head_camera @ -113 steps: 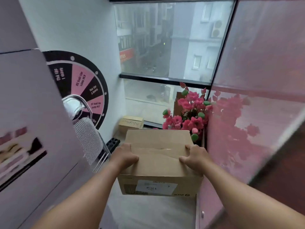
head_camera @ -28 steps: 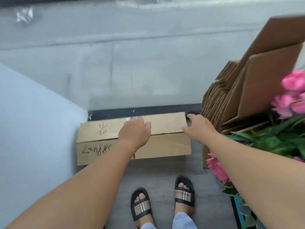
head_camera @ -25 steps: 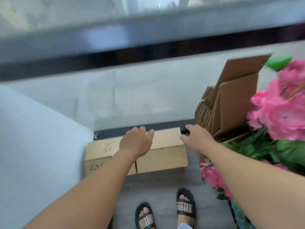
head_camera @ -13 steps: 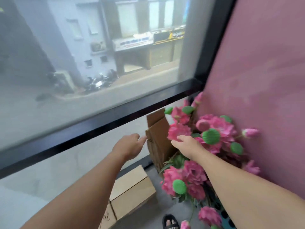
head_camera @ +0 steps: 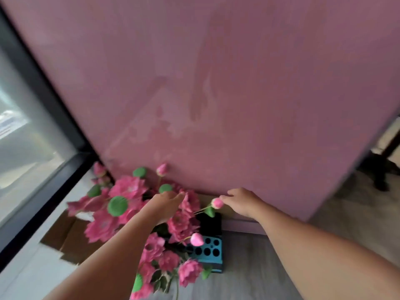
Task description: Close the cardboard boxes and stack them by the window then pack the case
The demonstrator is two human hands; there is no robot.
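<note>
Both my hands are stretched out in front of me and hold nothing. My left hand [head_camera: 165, 201] hovers over a bunch of pink artificial flowers [head_camera: 129, 213], its fingers loose. My right hand [head_camera: 242, 202] is to the right, close to the pink wall [head_camera: 216, 83], fingers relaxed near a flower bud. Flat brown cardboard [head_camera: 65, 237] shows at the lower left, behind the flowers by the window [head_camera: 21, 137]. The closed boxes are out of view.
A black and blue block with round holes [head_camera: 207, 250] stands on the grey floor under the flowers. The window's black frame [head_camera: 39, 87] runs along the left. A dark chair leg [head_camera: 378, 174] shows at the far right.
My view has swung right from the window to the pink wall. The stacked cardboard boxes have left the view. Both hands stay empty and have moved over the flowers.
</note>
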